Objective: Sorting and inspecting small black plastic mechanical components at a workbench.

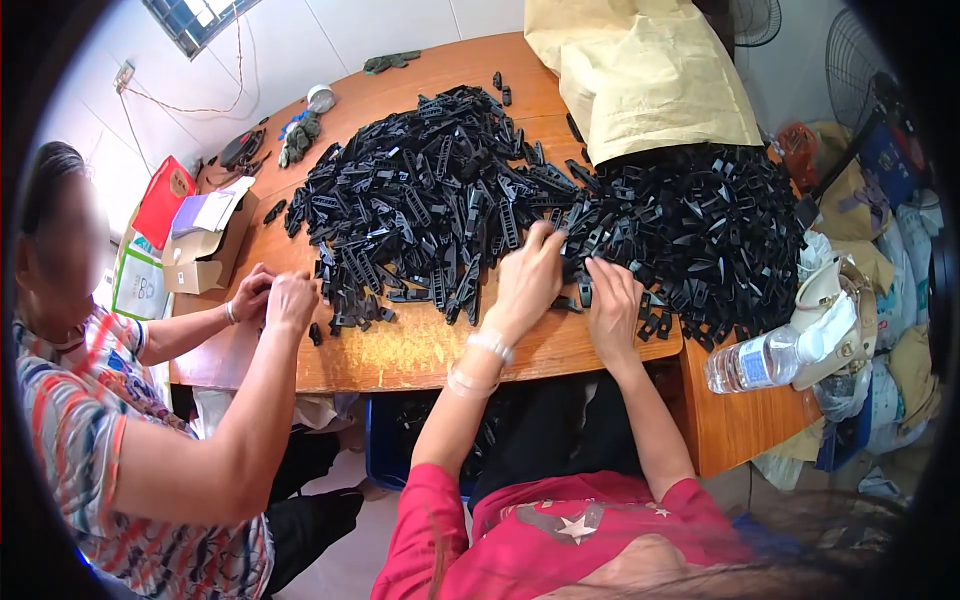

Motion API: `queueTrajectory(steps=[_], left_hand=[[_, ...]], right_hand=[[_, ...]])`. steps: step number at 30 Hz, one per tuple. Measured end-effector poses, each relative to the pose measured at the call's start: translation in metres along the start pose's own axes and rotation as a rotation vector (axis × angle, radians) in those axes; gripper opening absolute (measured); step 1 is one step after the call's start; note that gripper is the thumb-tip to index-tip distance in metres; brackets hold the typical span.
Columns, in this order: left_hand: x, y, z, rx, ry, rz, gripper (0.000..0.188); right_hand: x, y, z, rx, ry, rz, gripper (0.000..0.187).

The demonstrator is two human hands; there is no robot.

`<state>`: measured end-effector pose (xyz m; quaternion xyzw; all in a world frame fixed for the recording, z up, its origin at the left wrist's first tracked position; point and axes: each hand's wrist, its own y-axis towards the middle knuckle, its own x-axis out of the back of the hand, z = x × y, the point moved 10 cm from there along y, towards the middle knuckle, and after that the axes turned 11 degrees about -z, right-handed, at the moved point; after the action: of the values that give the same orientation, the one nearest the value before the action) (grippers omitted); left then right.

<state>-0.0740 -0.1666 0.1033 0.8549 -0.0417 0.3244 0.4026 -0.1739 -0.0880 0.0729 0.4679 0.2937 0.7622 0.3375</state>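
Two heaps of small black plastic parts lie side by side on a brown wooden table. The left heap (410, 190) holds long, ladder-like pieces; the right heap (700, 230) holds shorter, clip-like pieces. My left hand (528, 275), with bracelets at the wrist, is closed where the heaps meet; what its fingers hold is hidden. My right hand (613, 310) is beside it at the front of the right heap. Its bent fingertips pinch a small black plastic part (585, 292), partly covered by the fingers.
A co-worker's hands (285, 297) are together at the table's left edge. Behind them stands an open cardboard box (215, 250). A large tan paper sack (650, 80) rests above the right heap. A clear water bottle (750, 362) lies at right beside a pale bag (840, 320). Under the table is a blue bin (385, 440).
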Motion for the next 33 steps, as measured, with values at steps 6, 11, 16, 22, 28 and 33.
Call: queueTrajectory(steps=[6,11,16,22,28,33], left_hand=[[-0.093,0.050,0.022,-0.084,0.195,0.305,0.019],[0.004,0.050,0.011,0.031,-0.030,-0.127,0.021],[0.047,-0.064,0.040,0.810,-0.498,0.007,0.036],[0.075,-0.116,0.023,0.359,-0.092,-0.127,0.032],[0.078,-0.114,0.027,0.236,0.082,0.055,0.034],[0.081,-0.122,0.043,0.286,0.031,0.166,0.028]], right_hand=[[-0.005,-0.007,0.001,-0.023,-0.020,0.001,0.028],[0.015,-0.008,0.012,0.012,0.131,-0.061,0.026],[-0.009,-0.013,0.035,0.137,0.126,0.162,0.029],[-0.007,-0.002,0.037,0.059,0.222,0.163,0.017],[-0.034,-0.047,0.018,-0.608,0.803,0.394,0.027],[0.006,-0.027,0.037,-0.060,0.410,0.228,0.021]])
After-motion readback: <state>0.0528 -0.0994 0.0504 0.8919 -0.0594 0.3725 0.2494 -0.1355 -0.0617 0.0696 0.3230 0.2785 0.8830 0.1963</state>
